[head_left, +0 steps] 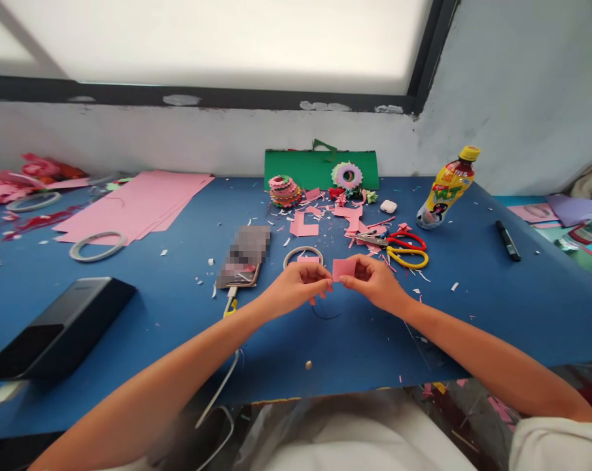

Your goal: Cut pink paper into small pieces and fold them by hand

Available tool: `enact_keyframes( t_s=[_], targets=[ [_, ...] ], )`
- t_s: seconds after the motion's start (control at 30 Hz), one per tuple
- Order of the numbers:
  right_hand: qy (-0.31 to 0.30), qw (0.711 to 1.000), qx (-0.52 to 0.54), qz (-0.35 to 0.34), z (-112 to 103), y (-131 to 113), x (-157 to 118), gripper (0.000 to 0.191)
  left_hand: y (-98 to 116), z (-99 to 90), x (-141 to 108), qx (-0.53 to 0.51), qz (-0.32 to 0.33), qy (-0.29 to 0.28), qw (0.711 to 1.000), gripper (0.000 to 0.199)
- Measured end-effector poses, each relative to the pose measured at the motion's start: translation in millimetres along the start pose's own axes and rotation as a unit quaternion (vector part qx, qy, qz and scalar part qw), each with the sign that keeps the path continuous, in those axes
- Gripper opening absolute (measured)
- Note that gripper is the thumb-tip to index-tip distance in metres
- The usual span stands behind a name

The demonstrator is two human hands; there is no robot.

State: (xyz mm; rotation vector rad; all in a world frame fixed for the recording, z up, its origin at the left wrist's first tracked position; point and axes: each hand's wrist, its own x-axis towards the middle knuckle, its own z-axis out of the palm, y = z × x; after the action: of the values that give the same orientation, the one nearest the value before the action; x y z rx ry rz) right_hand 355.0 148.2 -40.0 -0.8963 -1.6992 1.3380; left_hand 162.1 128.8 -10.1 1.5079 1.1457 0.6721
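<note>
A small pink paper square point(343, 269) is held up over the front middle of the table. My right hand point(374, 282) pinches it along its right side, between thumb and fingers. At its lower left corner, the fingertips of my left hand point(300, 284) are closed together on the edge. Just behind my left hand, a pale ring point(303, 250) lies flat with another pink paper piece point(308, 260) in it. Scissors point(404, 250) with red and yellow handles rest beyond my right hand, among pink paper scraps point(350, 217).
A phone point(246, 255) with a cable and a black device point(60, 327) lie leftward. Pink sheets point(139, 203) and a loose ring point(98, 246) are behind them. Further back are stacked paper rings point(284, 191) and a green sheet point(296, 163). A bottle point(445, 190) and marker point(508, 241) stand right.
</note>
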Motion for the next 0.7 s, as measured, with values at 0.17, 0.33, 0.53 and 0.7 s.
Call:
enact_keyframes(
  t_s=[0.17, 0.33, 0.53, 0.7],
  targets=[
    [-0.003, 1.0, -0.016, -0.002, 1.3, 0.9, -1.1, 0.025, -4.0, 0.0, 0.6, 0.023, -0.001, 0.006, 1.0, 0.023],
    [0.004, 1.0, -0.02, -0.001, -1.2, -0.6, -0.3, 0.026, -9.0, -4.0, 2.2, 0.068, 0.002, 0.021, 0.997, 0.022],
    [-0.004, 1.0, 0.002, 0.014, -2.6, 1.9, 1.1, 0.029, -9.2, -5.1, 2.5, 0.122, 0.03, 0.053, 0.991, 0.032],
    [-0.01, 1.0, -0.012, -0.004, 0.4, 1.5, -1.4, 0.023, -8.0, -1.5, -0.4, 0.125, 0.124, 0.086, 0.981, 0.023]
  ],
)
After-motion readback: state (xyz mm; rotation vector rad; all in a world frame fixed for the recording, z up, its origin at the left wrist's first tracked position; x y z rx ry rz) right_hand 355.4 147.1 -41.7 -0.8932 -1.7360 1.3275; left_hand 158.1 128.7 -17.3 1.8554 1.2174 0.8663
